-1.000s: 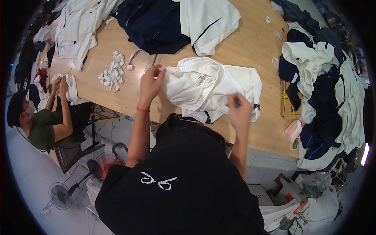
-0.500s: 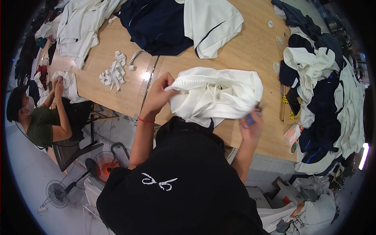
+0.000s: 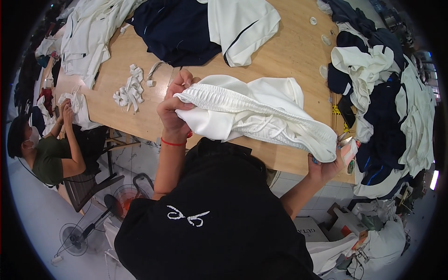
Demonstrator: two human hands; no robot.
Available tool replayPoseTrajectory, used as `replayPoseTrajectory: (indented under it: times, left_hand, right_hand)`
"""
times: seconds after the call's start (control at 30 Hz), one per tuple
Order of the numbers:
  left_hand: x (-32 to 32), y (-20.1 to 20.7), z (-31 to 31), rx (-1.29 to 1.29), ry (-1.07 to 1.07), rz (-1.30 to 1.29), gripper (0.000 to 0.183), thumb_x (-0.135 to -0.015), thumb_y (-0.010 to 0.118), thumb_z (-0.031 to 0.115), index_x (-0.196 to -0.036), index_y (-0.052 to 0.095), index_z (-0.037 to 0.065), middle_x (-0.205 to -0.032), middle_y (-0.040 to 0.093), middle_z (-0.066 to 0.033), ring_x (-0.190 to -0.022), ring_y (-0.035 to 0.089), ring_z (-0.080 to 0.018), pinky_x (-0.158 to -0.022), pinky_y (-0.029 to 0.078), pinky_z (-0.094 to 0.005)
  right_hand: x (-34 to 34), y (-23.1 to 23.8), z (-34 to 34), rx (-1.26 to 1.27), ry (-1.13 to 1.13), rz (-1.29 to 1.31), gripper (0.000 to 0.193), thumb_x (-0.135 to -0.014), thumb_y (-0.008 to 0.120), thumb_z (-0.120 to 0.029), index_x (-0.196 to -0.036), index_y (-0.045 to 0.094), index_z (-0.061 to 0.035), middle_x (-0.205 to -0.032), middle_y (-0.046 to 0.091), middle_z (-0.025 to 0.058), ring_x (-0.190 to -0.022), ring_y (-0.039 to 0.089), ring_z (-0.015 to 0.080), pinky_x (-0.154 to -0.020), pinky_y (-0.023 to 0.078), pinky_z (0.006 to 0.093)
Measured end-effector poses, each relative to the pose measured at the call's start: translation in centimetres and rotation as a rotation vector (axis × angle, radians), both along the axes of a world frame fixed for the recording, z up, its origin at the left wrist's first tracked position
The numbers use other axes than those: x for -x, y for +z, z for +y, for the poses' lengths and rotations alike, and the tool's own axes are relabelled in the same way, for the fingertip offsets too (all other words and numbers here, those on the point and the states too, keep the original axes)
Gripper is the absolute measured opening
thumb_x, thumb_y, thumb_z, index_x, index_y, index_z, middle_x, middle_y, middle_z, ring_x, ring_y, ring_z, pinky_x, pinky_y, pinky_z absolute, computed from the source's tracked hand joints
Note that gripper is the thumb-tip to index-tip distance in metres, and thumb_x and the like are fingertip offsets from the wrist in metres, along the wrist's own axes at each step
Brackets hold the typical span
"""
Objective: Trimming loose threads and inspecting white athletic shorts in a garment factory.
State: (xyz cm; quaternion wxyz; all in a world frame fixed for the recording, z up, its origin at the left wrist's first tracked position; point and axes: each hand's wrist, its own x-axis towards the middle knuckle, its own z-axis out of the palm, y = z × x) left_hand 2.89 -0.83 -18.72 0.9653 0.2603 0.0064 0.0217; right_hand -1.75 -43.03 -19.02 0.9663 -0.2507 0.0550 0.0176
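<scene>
White elastic-waist pants [image 3: 261,114] are stretched out between my hands above the table's near edge. Their gathered waistband runs slantwise, and a white drawstring shows inside the opening. My left hand [image 3: 176,105], with a red string at the wrist, pinches the band's left end between thumb and fingers. Gripping the opposite end, my right hand [image 3: 326,169] sits lower and further out. A bit of blue shows at its fingers, and a small shiny piece sticks up beside it; I cannot make out what these belong to.
A navy and a white garment [image 3: 245,30] lie across the table's far side. White strips [image 3: 130,88] are heaped left of centre. Navy and white clothes [image 3: 373,116] pile up on the right. At far left a person [image 3: 51,149] handles white cloth. Fans [image 3: 73,238] stand on the floor.
My right hand has moved right and slightly down, drawing the waistband out long. My left hand has shifted a little left, still gripping the band. The bunched pants are now spread wide.
</scene>
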Motion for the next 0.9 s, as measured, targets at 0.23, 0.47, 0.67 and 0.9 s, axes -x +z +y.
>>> replayPoseTrajectory:
  times: [0.23,0.47,0.67,0.9]
  left_hand:
    - [0.3,-0.1,0.4,-0.169,-0.013,-0.04,0.052,-0.061,0.057,0.006,-0.112,0.052,0.002,-0.094,0.063,-0.0089,-0.086,0.064,-0.0188,-0.08,0.051,-0.0273]
    - [0.9,0.9,-1.4,-0.206,-0.116,0.022,0.074,-0.077,0.067,0.023,-0.144,0.046,0.0,-0.119,0.066,-0.0125,-0.108,0.066,-0.0202,-0.096,0.05,-0.0287]
    - [1.2,0.6,-2.9,-0.412,-0.219,-0.047,0.087,-0.082,0.085,0.001,-0.156,0.039,0.005,-0.125,0.067,-0.0084,-0.116,0.063,-0.0159,-0.1,0.05,-0.032]
    - [0.9,2.4,-3.5,-1.24,-0.092,-0.138,0.085,-0.076,0.092,0.005,-0.151,0.052,0.004,-0.112,0.073,-0.0087,-0.095,0.071,-0.0141,-0.084,0.06,-0.0311]
  right_hand:
    - [0.2,-0.4,0.4,-0.038,-0.02,0.084,0.041,-0.104,0.055,-0.014,-0.143,0.054,-0.0004,-0.131,0.068,0.0144,-0.107,0.071,0.0249,-0.078,0.061,0.0413]
    - [0.4,0.3,2.5,0.062,-0.015,0.068,0.036,-0.107,0.055,-0.017,-0.14,0.056,-0.0022,-0.126,0.068,0.0105,-0.085,0.065,0.0142,-0.046,0.042,0.0247]
    - [0.5,1.2,5.7,0.244,0.019,0.037,0.04,-0.1,0.065,0.0,-0.139,0.054,-0.0028,-0.125,0.063,0.0096,-0.085,0.06,0.0125,-0.05,0.038,0.023]
    - [-0.2,2.4,7.6,0.588,-0.042,0.062,0.043,-0.09,0.074,0.009,-0.126,0.055,-0.0026,-0.099,0.054,0.0003,-0.076,0.05,0.0056,-0.053,0.036,0.0203]
